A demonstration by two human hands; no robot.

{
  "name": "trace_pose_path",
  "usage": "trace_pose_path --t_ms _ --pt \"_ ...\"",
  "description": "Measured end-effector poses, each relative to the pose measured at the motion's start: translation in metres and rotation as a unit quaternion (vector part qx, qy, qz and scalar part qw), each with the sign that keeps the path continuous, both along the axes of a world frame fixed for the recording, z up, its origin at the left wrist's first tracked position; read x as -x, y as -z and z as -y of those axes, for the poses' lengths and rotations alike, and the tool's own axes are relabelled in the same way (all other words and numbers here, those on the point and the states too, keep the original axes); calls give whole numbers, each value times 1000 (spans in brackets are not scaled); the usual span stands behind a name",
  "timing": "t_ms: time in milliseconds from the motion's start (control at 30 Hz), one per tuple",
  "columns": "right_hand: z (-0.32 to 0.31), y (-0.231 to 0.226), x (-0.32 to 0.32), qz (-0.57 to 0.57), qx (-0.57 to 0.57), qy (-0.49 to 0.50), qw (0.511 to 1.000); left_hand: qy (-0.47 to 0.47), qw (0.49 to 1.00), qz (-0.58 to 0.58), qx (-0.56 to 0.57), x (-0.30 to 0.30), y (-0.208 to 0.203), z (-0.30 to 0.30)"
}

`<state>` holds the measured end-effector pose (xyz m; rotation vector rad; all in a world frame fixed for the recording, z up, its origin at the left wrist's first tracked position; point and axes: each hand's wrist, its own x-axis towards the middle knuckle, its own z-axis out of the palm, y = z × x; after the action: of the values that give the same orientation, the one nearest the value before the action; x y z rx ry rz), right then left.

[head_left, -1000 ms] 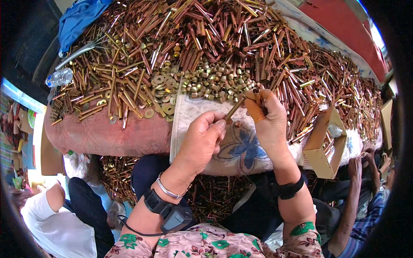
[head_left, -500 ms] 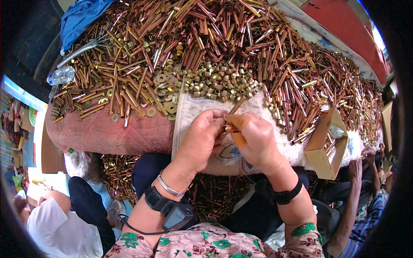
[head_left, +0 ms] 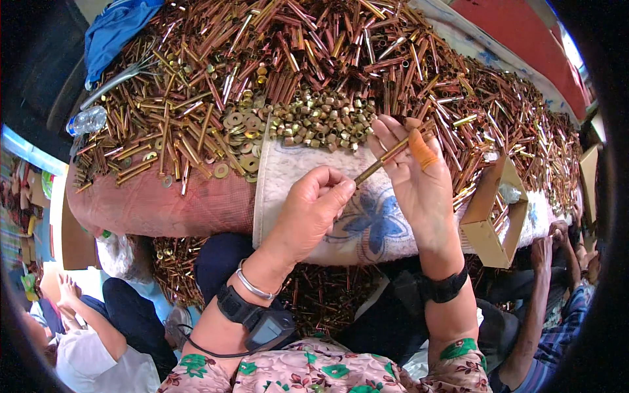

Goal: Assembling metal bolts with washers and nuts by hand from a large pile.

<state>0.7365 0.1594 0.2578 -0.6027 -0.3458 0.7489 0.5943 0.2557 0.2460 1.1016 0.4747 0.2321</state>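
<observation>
My left hand (head_left: pixel 314 213) is closed in a pinch on the lower end of a brass-coloured metal bolt (head_left: pixel 370 173) with a tube-like sleeve along its upper part. The bolt slants up to the right across my right hand (head_left: pixel 419 183), which is turned palm up with its fingers stretched out. Orange tape (head_left: pixel 423 152) wraps the thumb of that hand, beside the bolt's upper end. Whether this thumb presses on the bolt I cannot tell. Beyond both hands lies a heap of small brass-coloured nuts (head_left: pixel 321 124), with flat washers (head_left: pixel 246 124) to its left.
Copper-coloured metal tubes (head_left: pixel 295 52) cover the far side. A cardboard box (head_left: pixel 488 226) sits at right, near another person's arm (head_left: pixel 538 281). A plastic bottle (head_left: pixel 87 121) and blue cloth (head_left: pixel 118 33) lie at left. Another person in white (head_left: pixel 105 354) sits lower left.
My right hand has turned palm up, opened its fingers and moved up and right. The bolt, earlier mostly hidden between both hands, now shows along its length in my left pinch.
</observation>
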Motion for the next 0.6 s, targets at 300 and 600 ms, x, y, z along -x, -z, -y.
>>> trace_pose_path --t_ms 300,600 --pt "4 4 -6 -114 -8 -14 993 10 998 0 -55 -1 -1 0" --pt "4 0 0 -5 1 20 1000 -8 995 0 -97 -1 1 1"
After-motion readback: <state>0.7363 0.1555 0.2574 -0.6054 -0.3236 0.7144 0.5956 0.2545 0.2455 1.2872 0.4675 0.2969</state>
